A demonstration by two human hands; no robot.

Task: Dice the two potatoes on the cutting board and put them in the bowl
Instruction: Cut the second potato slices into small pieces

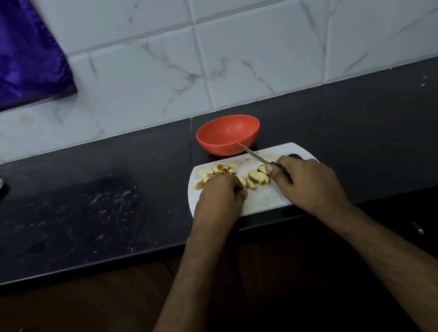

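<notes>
So the potato pieces were all sitting on the white cutting board, mostly toward its far left part, small dice at the back and a few bigger wedges nearer the middle. Our left hand lay curled over the left side of the pile, fingers bent down onto the pieces, though we couldn't tell exactly which ones they pinched. The wedges sat right between both hands. Our right hand gripped the knife handle, fingers wrapped tight, thumb tip just beside the wedges, blade angled up off the board toward the orange bowl. That bowl stood just behind the board on the black counter, looking empty.
</notes>
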